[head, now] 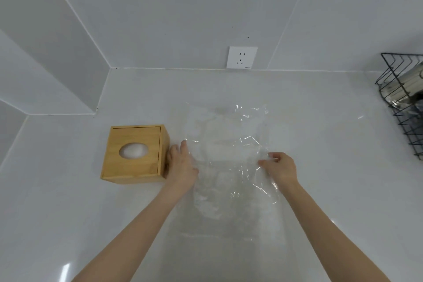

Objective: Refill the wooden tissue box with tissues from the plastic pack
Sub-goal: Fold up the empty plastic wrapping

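A square wooden tissue box (pixel 135 153) stands on the white counter at the left, with white tissue showing through the oval hole in its lid. To its right a clear, crumpled plastic pack (pixel 229 155) lies flat on the counter and looks empty. My left hand (pixel 182 163) rests with fingers spread on the pack's left edge, close beside the box's right wall. The fingers of my right hand (pixel 280 166) pinch the pack's right side.
A white wall socket (pixel 242 57) sits on the back wall just above the counter. A black wire rack (pixel 402 103) holding shiny metal ware stands at the right edge. A raised white ledge fills the back left corner.
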